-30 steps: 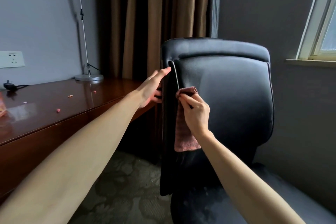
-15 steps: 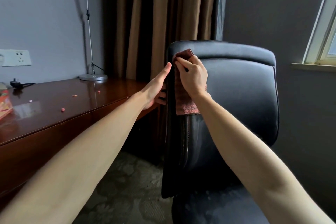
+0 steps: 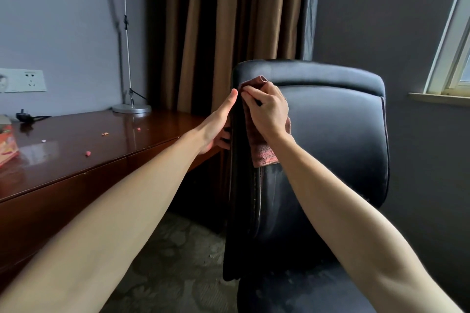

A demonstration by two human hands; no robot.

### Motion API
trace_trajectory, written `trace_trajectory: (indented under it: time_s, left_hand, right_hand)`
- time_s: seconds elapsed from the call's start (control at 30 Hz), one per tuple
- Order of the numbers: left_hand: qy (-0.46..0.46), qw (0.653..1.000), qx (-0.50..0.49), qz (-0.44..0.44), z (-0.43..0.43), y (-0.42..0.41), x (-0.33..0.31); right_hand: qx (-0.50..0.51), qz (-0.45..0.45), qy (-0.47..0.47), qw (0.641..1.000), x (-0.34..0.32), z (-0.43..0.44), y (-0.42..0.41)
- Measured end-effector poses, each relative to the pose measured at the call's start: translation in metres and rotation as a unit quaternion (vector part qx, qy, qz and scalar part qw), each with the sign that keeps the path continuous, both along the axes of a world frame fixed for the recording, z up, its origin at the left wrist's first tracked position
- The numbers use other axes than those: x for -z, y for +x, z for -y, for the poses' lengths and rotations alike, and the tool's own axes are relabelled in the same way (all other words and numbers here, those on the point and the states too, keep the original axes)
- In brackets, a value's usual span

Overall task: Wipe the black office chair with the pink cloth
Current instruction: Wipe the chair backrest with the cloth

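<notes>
Pink cloth: at the upper left corner of the black office chair backrest, pressed to the leather, its lower end hanging below the wrist.

Right hand: fingers curled, pinching the cloth's top against the corner.

Left hand: clasps the backrest's left side edge, thumb straight up the front, fingers wrapped behind.

I note a wooden desk to the left, with small pink bits and a lamp base on it. Brown curtain behind; window at right.
</notes>
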State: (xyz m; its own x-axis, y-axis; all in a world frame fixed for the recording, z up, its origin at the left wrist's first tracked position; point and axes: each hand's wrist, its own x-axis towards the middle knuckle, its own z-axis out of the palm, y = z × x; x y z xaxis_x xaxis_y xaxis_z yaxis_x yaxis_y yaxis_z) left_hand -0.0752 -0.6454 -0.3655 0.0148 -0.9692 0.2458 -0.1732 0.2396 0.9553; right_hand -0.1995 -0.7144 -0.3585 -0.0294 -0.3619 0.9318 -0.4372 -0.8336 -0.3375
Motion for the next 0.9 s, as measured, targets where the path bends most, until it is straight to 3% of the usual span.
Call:
trace_trajectory:
  time_s: [0.27, 0.6, 0.9]
  left_hand:
    - [-0.019, 0.999, -0.018, -0.020, 0.003, -0.006, 0.011]
    - [-0.010, 0.999, -0.033, -0.008, -0.001, -0.012, 0.022]
    - [-0.024, 0.999, -0.037, -0.008, 0.001, -0.011, 0.031]
  right_hand:
    - [0.008, 0.020, 0.063, 0.998, 0.012, 0.000, -0.004]
    - [-0.073, 0.084, 0.071, 0.991, 0.149, -0.052, -0.039]
    - [-0.045, 0.098, 0.110, 0.988, 0.093, -0.038, -0.021]
